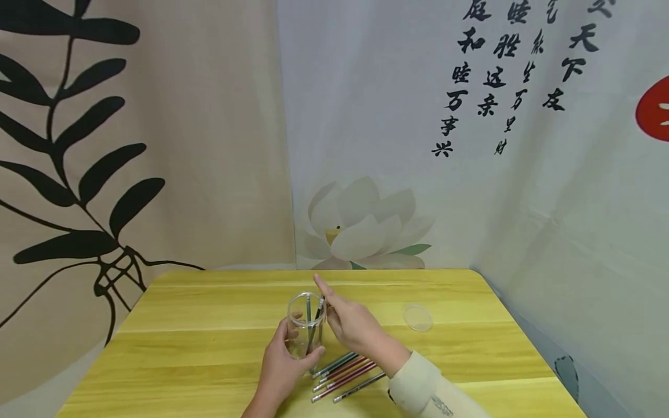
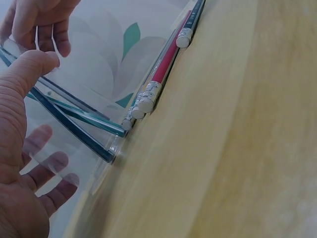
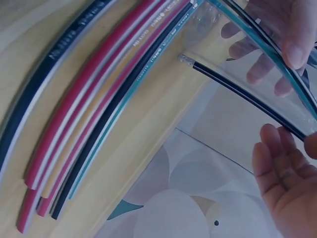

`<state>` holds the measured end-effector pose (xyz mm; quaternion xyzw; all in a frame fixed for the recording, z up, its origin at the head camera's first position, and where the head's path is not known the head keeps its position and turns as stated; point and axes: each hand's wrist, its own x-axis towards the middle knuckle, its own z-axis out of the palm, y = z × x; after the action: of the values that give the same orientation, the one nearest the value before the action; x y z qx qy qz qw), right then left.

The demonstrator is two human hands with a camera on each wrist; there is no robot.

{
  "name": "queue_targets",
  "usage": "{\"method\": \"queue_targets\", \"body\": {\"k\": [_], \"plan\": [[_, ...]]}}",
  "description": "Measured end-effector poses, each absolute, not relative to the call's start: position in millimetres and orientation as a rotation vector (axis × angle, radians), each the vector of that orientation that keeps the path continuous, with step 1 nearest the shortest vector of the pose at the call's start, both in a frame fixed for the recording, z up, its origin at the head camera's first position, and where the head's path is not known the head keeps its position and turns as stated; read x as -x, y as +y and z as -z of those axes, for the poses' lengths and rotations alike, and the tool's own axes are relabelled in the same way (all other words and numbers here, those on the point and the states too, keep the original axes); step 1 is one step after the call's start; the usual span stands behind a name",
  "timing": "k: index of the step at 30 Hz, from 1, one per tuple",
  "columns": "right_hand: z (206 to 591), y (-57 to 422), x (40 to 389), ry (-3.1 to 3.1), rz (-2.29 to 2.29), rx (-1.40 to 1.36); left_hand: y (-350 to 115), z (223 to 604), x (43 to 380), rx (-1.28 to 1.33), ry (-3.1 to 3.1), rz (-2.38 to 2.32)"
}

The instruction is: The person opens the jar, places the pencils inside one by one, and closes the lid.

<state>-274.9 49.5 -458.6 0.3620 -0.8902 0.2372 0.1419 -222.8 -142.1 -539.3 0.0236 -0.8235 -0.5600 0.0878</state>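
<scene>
My left hand [image 1: 282, 363] grips a clear round jar [image 1: 298, 343] around its side, thumb towards me and fingers behind. A few pencils [image 1: 309, 310] lean inside it, among them a teal one. At the jar's rim is my right hand [image 1: 358, 328], its index finger pointing up. In the right wrist view a dark striped pencil [image 3: 247, 97], eraser end down, runs up to this hand's thumb, which pinches it. Whether the whole pencil lies within the jar wall I cannot tell. Beside the jar several red, dark and teal pencils [image 1: 347, 374] lie on the table.
A clear round lid [image 1: 418, 317] lies on the wooden table [image 1: 209, 348], right of the jar. Behind the table's far edge hangs a printed cloth [image 1: 366, 116] with leaves, a lotus and writing. The loose pencils lie partly under my right forearm.
</scene>
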Motion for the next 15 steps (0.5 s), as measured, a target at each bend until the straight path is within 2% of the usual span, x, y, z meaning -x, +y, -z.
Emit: {"method": "queue_targets", "body": {"k": [15], "plan": [[462, 62, 264, -2.375, -0.847, -1.092, -139, 539, 223, -0.082, -2.45, 1.678]]}}
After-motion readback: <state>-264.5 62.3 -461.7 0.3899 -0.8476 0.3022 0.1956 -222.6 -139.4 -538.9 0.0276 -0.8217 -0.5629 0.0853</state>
